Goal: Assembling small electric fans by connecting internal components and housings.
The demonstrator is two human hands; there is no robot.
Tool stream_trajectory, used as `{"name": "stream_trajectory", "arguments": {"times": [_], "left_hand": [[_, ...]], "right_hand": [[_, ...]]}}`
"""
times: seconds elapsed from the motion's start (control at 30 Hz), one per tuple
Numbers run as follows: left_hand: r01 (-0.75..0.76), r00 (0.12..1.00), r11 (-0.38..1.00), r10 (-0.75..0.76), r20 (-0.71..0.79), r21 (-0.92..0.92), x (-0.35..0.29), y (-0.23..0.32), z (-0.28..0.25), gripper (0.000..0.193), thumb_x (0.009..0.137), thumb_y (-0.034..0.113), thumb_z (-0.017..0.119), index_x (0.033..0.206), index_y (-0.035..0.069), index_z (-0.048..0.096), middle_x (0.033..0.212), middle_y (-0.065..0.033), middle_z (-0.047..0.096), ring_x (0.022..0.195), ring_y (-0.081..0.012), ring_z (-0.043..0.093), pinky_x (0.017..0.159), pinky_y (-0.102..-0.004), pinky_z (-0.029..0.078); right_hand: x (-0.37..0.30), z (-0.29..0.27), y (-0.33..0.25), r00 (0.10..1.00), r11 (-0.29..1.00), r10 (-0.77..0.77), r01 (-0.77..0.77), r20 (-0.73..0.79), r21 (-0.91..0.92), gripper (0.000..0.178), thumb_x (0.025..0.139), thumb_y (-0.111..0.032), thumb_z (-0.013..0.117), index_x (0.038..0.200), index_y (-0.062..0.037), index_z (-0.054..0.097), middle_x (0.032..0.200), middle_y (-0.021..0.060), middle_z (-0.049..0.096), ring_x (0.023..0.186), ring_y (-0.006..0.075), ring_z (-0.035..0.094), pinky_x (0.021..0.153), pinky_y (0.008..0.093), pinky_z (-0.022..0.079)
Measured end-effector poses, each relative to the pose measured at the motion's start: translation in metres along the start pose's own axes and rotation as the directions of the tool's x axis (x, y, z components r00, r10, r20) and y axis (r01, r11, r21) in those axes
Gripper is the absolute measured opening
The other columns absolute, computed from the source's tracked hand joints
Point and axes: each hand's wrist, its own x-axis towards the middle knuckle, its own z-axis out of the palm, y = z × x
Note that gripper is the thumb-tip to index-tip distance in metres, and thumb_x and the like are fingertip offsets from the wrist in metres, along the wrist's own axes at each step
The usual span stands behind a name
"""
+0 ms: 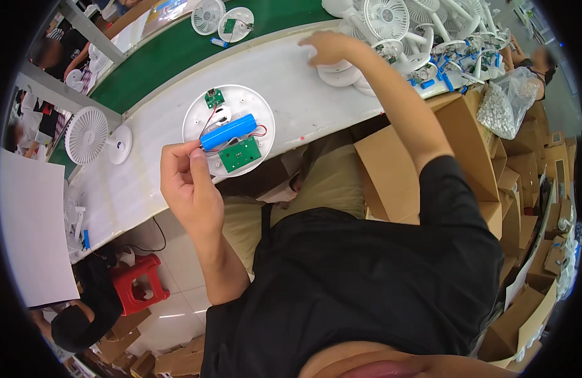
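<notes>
1. Counter (291,120) space directly before the person carries a round white base (242,97), lying with its fitted side up, which presumably leaves the parts in it easy to see and reach.
2. A blue cylinder (231,130) lies slantwise over this base, between a small green board (214,97) and a larger green board (240,155); thin wires run near its ends.
3. The left hand (191,183) has a closed grip, thumb and forefinger pinched on the cylinder's near end, likely to steady it while leaving most of it uncovered. Whether a wire is also caught there, I cannot tell.
4. The right hand (328,49) is stretched far across, over some white discs (338,77). Its fingers curve loosely; how far open that grip is, or whether it has hold of anything, I cannot tell.
5. Beyond that arm, white fans (387,19) lie heaped at the counter's right end, seemingly kept aside so the base has room.
</notes>
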Motion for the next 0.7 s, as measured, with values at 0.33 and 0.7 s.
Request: {"name": "stream_trajectory", "arguments": {"times": [0.33,0.7], "left_hand": [[0.069,0.997,0.992,-0.07,-0.011,-0.107,-0.002,0.0,-0.012,0.018,0.094,0.004,0.055,0.112,0.001,0.058,0.086,-0.0082,0.064,0.071,-0.0085,0.053,0.061,-0.0161,0.04],[0.07,0.987,0.965,-0.104,-0.123,-0.252,-0.018,-0.006,0.004,0.042,0.094,0.001,0.055,0.135,-0.001,0.048,0.104,-0.0196,0.067,0.087,-0.0167,0.064,0.072,-0.0212,0.051]], "right_hand": [[0.05,0.0,-0.009,0.78,0.905,0.292,-0.039,0.553,-0.423,0.043,0.073,-0.021,0.078,0.113,-0.0118,0.066,0.102,0.0073,0.068,0.089,0.0272,0.062,0.08,0.0389,0.051],[-0.108,-0.047,-0.085,0.979,0.578,0.116,0.073,-0.17,0.813,0.047,0.079,0.002,0.064,0.125,0.0012,0.054,0.104,0.0153,0.065,0.087,0.0204,0.062,0.078,0.0267,0.053]]}}
